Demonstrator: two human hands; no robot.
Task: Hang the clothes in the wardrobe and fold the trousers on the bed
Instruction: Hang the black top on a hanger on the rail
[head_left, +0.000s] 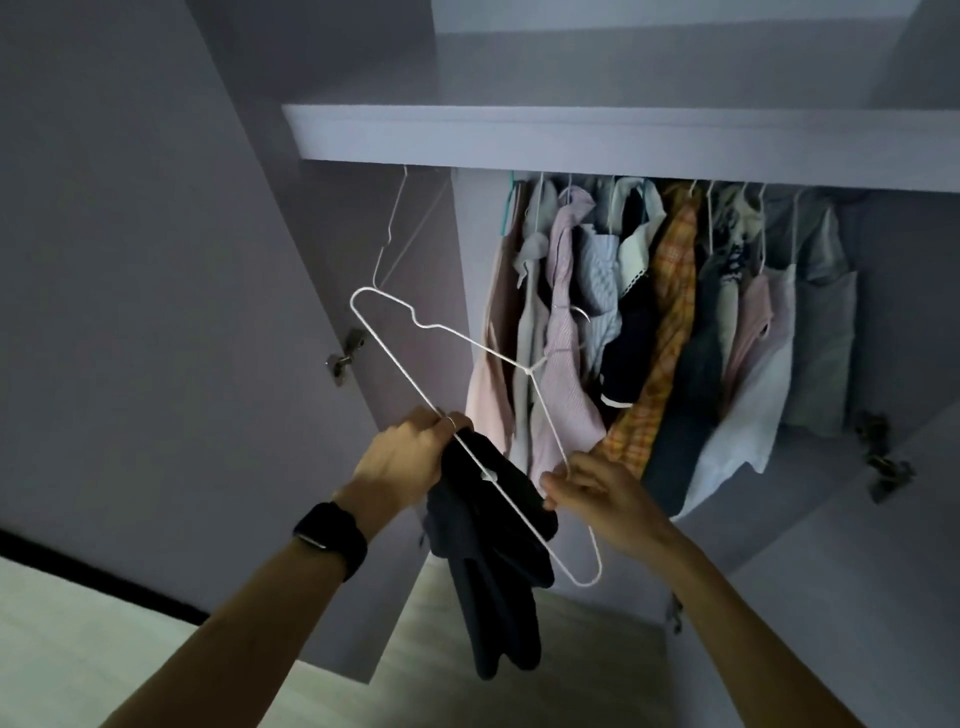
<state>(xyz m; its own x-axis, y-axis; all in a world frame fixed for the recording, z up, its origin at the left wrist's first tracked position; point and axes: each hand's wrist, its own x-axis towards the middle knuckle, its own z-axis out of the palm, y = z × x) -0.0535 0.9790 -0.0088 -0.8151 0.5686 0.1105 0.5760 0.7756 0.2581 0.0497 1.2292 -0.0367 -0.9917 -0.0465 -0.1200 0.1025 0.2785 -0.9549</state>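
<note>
Right, nearest first: left hand (410, 457) gripped the long bar of a white wire hanger (529, 370) together with the bunched top of a dark garment (488, 571), fingers curled round both. Black watch (330, 530) on that wrist. The garment hung limp below that hand, across the hanger's lower half, not yet spread over its shoulders. Couldn't tell what kind of garment it was in the dim light.

Right hand (592, 493) pinched the wire further along, thumb and fingers closed on it, just beside the garment's edge. My read: the two-hand hold kept the hanger steady and tilted, one end up-left and the other down-right, so the cloth could be fed onto it.

The hanger's hook pointed away, toward the open wardrobe. Beyond it, a packed row of hung clothes (753, 338), with an orange checked shirt (670, 332) among them, filled the right side under the shelf (571, 137). One empty hanger (392, 223) hung alone at the left, well apart from the row. That's probably the free slot.
</note>
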